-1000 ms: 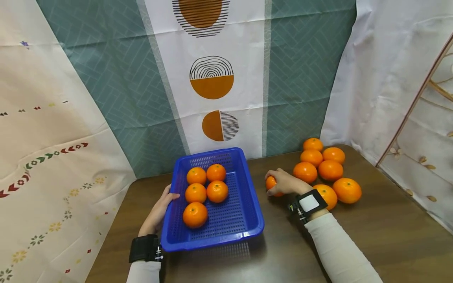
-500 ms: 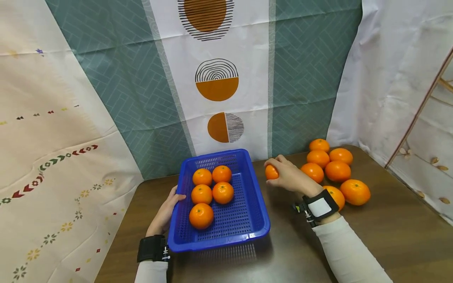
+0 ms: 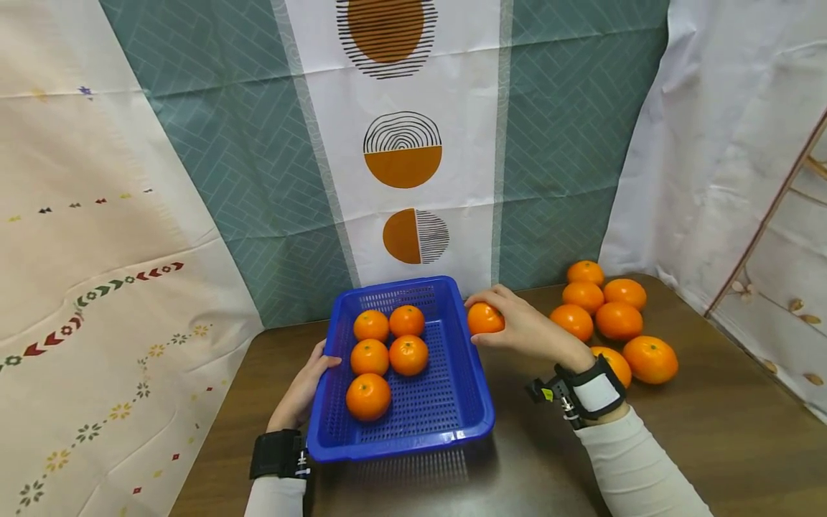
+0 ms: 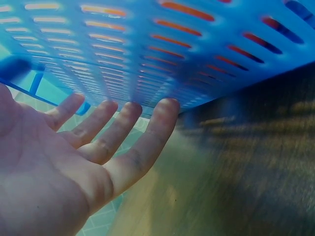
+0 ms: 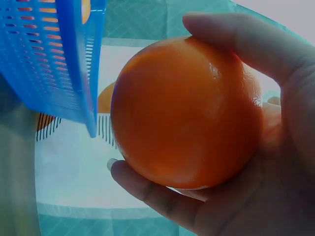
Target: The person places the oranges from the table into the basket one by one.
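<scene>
Backdrop point(image 3: 562, 129): a cloth is hanging behind everything, showing teal panels and a white strip with brown, black-lined circles.
Counter point(image 3: 530, 459): its brown wooden top is shining toward the near edge.
Blue basket point(image 3: 426, 391): it is sitting left of the middle, light passing through its slots.
Loose oranges point(image 3: 619, 320): seven are clustering on the counter toward the right.
Sleeves point(image 3: 639, 467): white fabric is covering both forearms.
Basket oranges point(image 3: 370, 357): five are lying inside, three along the left and two beside them.
Right hand point(image 3: 533, 327): its grip is grasping the held orange point(image 3: 486, 318), thumb on one side and fingers on the other.
Left hand point(image 3: 304, 388): its grip is holding the basket's left edge, the thumb hooking over the rim, fingers spreading along the outside.
Wrist straps point(image 3: 597, 393): black bands are wrapping both wrists.
Held orange: it is hovering just outside the basket's right rim, apart from it.
</scene>
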### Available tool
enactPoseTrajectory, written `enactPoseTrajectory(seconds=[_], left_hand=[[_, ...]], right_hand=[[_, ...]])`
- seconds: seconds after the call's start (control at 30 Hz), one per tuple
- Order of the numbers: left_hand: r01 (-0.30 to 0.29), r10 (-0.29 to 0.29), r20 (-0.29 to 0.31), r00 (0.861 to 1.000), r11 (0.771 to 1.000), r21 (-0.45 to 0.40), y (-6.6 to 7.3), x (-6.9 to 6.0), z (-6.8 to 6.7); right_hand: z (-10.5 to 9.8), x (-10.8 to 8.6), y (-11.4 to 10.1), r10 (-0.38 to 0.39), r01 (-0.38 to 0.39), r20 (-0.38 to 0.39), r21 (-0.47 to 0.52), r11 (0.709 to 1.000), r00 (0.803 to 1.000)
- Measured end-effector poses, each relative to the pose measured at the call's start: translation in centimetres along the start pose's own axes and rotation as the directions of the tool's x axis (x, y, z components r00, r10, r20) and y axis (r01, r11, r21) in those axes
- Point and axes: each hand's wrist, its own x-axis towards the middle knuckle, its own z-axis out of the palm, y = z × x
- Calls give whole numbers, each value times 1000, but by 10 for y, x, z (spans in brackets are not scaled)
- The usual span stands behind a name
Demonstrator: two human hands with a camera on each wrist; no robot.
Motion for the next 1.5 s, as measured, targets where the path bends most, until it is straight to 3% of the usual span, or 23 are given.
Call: enactPoseTrajectory(seconds=[0.2, 0.57, 0.8, 1.03, 1.17, 1.5], left_hand=[[-12, 12, 25, 1000, 1000, 0, 4, 5, -1], [-8, 8, 20, 1000, 1000, 17, 5, 14, 5], [-16, 16, 36, 999, 1000, 13, 0, 13, 10], [17, -17, -14, 1000, 1000, 19, -4, -6, -7], [0, 0, 1, 1000, 1000, 15, -3, -8, -10], [-6, 6, -7, 1000, 1000, 11, -2, 1, 0]], right_hand=[[-1, 3, -3, -23, 23, -14, 38, 999, 1000], [-3, 33, -28, -43, 46, 152, -14, 999, 987], [10, 39, -37, -8, -6, 308, 47, 999, 951], [40, 59, -57, 0, 17, 452, -35, 999, 892], [50, 67, -65, 31, 13, 484, -88, 996, 875], [61, 73, -67, 70, 38, 525, -192, 981, 848]])
